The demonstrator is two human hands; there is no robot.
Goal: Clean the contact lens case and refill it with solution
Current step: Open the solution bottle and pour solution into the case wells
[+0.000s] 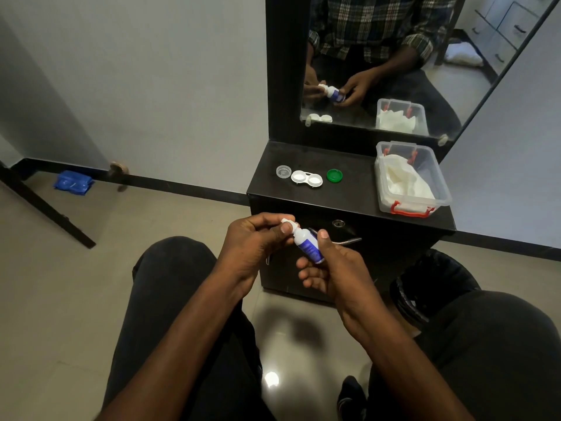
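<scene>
Your right grip (329, 268) is clamped round the body of the solution bottle (307, 245), held tilted in front of the cabinet, above your knees. Your left grip (258, 240) pinches the white cap (287, 222) at the bottle's top. On the dark counter (349, 189) the open lens case (306, 178) lies between a clear lid (283, 171) and a green lid (334, 175), both just beside it. A clear box (409, 177) with red latches stands to the right.

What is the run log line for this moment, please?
bottle: both hands | left hand: cap | right hand: body | lens case: open
</scene>
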